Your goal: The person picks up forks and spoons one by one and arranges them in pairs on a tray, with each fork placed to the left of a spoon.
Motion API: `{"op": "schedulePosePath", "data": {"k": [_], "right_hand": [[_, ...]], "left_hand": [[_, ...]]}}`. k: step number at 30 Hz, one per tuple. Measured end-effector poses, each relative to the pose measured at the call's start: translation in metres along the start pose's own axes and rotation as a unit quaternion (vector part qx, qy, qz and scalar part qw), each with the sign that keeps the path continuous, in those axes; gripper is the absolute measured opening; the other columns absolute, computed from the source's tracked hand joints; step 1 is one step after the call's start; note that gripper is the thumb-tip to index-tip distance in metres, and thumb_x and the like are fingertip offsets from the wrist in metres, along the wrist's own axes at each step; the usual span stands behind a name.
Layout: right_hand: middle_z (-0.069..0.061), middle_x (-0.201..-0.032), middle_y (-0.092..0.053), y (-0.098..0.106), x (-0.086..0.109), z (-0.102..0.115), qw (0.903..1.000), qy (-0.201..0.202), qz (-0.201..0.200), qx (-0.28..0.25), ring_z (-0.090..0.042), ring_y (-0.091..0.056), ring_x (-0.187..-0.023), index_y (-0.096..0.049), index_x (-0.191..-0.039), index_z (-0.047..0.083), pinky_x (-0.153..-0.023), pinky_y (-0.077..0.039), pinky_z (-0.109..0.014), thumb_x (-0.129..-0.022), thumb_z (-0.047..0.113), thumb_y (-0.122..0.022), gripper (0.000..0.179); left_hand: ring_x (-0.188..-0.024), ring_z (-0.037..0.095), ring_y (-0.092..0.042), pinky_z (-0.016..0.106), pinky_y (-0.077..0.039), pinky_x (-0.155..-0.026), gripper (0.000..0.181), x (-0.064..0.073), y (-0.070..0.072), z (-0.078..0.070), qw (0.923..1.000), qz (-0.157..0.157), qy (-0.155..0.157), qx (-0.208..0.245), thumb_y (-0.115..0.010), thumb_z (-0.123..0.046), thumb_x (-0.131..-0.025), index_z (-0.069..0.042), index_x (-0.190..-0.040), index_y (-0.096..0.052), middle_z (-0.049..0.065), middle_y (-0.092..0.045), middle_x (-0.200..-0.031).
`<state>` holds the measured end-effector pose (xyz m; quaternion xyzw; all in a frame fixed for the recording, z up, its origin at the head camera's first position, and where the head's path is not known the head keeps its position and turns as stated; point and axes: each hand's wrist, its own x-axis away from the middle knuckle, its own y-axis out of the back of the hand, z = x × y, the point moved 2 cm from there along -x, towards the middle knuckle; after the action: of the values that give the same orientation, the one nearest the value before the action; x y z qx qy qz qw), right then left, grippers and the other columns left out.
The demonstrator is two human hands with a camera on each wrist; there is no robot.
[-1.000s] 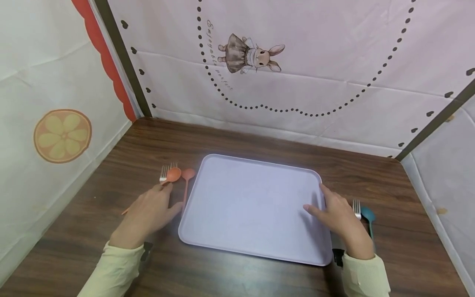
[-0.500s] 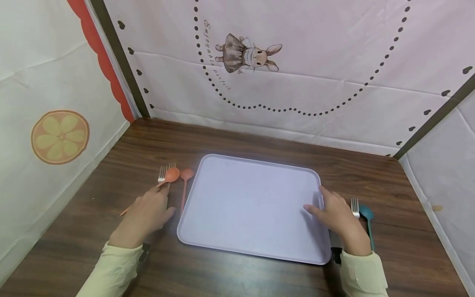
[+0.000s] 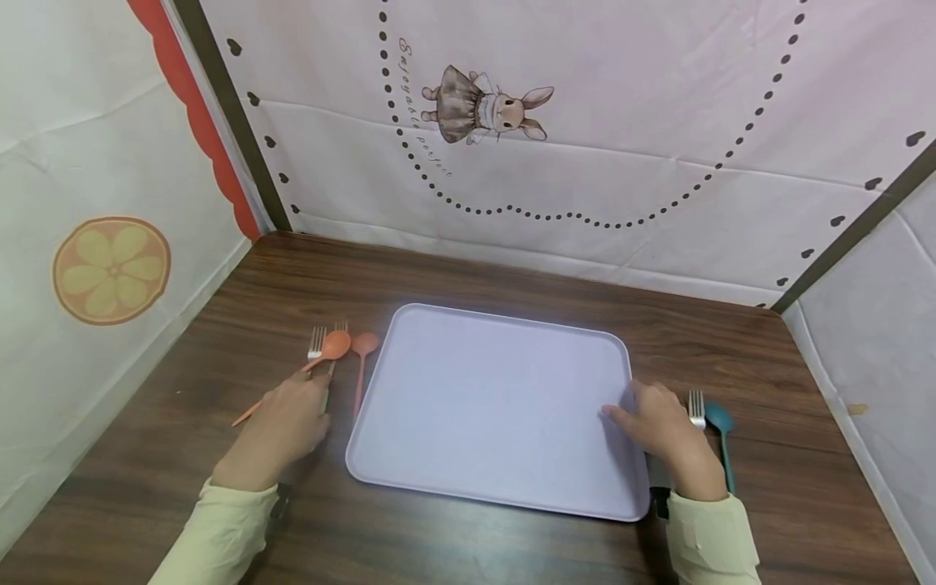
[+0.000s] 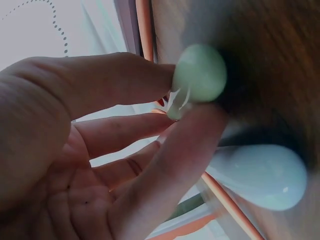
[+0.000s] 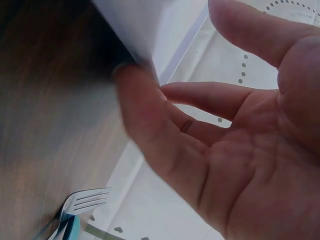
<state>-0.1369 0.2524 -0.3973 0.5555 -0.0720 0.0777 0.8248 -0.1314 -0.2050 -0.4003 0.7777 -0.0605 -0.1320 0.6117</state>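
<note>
My left hand [image 3: 281,422] is low over the table at the left. Its thumb and a finger pinch the pale green handle [image 4: 202,70] of a fork [image 3: 341,327]. Beside that handle in the left wrist view lies another pale handle end [image 4: 265,177]. A second fork [image 3: 316,343] and an orange spoon [image 3: 335,345], which crosses the forks, lie by this hand. My right hand [image 3: 665,426] is at the right rim of the lilac tray [image 3: 490,406]. Its thumb spreads over the tray, and a fingertip is right at the edge in the right wrist view.
A coral spoon [image 3: 363,344] lies along the tray's left side. Right of my right hand lie another fork [image 3: 696,406] and a teal spoon [image 3: 720,418]. White printed cloth walls [image 3: 621,97] stand around the brown wooden table [image 3: 453,268].
My left thumb has drawn leftward, away from the coral spoon and the tray, in toward the fingers at the fork. My right hand stays at the tray's rim.
</note>
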Motion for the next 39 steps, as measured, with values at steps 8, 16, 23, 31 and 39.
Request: {"op": "schedulePosePath", "data": {"k": [8, 16, 23, 31, 39], "right_hand": [[-0.037, -0.111, -0.061, -0.001, -0.002, -0.005, 0.9996, 0.019, -0.013, 0.018, -0.047, -0.060, -0.102, -0.057, -0.119, -0.018, -0.082, -0.050, -0.059, -0.086, 0.000, -0.059, 0.038], [-0.028, -0.096, -0.064, 0.000, -0.005, -0.006, 0.9996, 0.018, -0.014, 0.017, -0.034, -0.058, -0.081, -0.060, -0.105, -0.012, -0.067, -0.050, -0.051, -0.079, -0.007, -0.059, 0.027], [-0.033, -0.108, -0.063, -0.001, -0.006, -0.008, 0.9999, -0.004, -0.003, 0.013, -0.036, -0.061, -0.088, -0.058, -0.120, -0.015, -0.071, -0.053, -0.053, -0.081, -0.008, -0.061, 0.039], [-0.039, -0.121, -0.058, -0.003, -0.005, -0.011, 0.9996, -0.027, 0.002, 0.013, -0.045, -0.063, -0.104, -0.051, -0.130, -0.018, -0.081, -0.053, -0.057, -0.082, -0.006, -0.061, 0.051], [-0.040, -0.125, -0.056, -0.004, -0.009, -0.012, 0.9994, -0.033, 0.002, 0.012, -0.045, -0.063, -0.105, -0.048, -0.135, -0.018, -0.081, -0.054, -0.057, -0.082, -0.006, -0.061, 0.055]], "left_hand": [[-0.081, 0.043, -0.063, 0.061, -0.048, -0.060, 0.055, -0.001, 0.005, -0.002, 0.9992, 0.012, 0.015, 0.036, -0.066, 0.008, -0.072, 0.002, -0.126, -0.057, 0.025, -0.062, -0.101], [-0.079, 0.038, -0.061, 0.056, -0.047, -0.062, 0.052, 0.001, 0.008, -0.006, 0.9987, -0.034, -0.010, 0.037, -0.067, 0.008, -0.069, 0.002, -0.121, -0.063, 0.023, -0.064, -0.102], [-0.080, 0.032, -0.057, 0.051, -0.045, -0.065, 0.035, -0.001, 0.007, -0.009, 0.9990, -0.037, -0.008, 0.024, -0.066, 0.005, -0.069, 0.002, -0.104, -0.069, 0.017, -0.062, -0.090], [-0.075, 0.029, -0.054, 0.048, -0.042, -0.059, 0.031, -0.004, 0.007, -0.015, 0.9985, -0.046, -0.012, 0.026, -0.065, 0.004, -0.070, -0.001, -0.100, -0.068, 0.010, -0.057, -0.082], [-0.079, 0.032, -0.057, 0.050, -0.044, -0.059, 0.043, -0.007, 0.007, -0.019, 0.9969, -0.061, -0.028, 0.040, -0.066, 0.005, -0.070, 0.000, -0.113, -0.068, 0.016, -0.063, -0.091]]}}
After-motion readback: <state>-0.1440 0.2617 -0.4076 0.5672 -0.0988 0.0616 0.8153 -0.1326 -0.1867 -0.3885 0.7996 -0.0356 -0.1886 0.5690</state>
